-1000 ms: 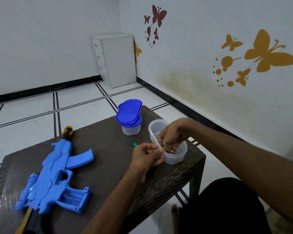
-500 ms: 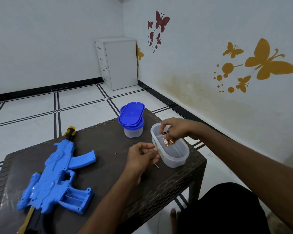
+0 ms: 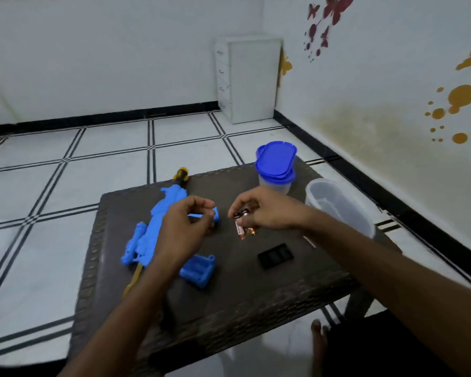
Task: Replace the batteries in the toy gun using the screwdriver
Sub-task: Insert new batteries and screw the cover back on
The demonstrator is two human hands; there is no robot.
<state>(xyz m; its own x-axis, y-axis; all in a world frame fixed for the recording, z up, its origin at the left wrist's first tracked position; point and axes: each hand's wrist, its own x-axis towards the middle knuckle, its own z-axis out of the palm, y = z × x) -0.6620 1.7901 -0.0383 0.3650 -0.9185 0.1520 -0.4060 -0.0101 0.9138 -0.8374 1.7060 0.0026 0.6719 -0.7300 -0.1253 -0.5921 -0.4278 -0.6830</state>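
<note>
right hand [image 3: 267, 213] above the table [image 3: 256, 295], grip narrow, fingers curled round a small bunch of batteries [image 3: 242, 227] that hang down below the fingertips, copper-coloured ends lowest. left hand [image 3: 186, 227] just beside it to the left, raised over the toy gun, grip narrow too, thumb and fingers drawn close together; cannot tell whether anything small sits between them. both forearms reaching in from the near edge.

under and behind the left hand, the blue toy gun [image 3: 158, 232] flat on the dark woven table, muzzle end with a yellow and black tip pointing to the far edge, its blue grip section [image 3: 199, 269] with the open battery bay near the left wrist. a yellowish strip [image 3: 133, 278] sticking out from under the gun toward the near left. between the hands and the near edge, a small black ribbed cover [image 3: 275, 255] lying loose on the table, apart from the gun.

right of the right wrist, a clear plastic tub [image 3: 340, 208] standing open near the right edge of the table. behind it, at the far corner, a second clear tub topped with blue lids [image 3: 275, 159]. a thin pale rod [image 3: 309, 240] showing just below the right forearm, mostly hidden.

beyond the table, white tiled floor [image 3: 93, 159] with dark lines, a white drawer unit [image 3: 248, 80] in the corner, butterfly stickers [image 3: 329, 14] on the wall. a bare foot [image 3: 317, 338] at the bottom edge.
</note>
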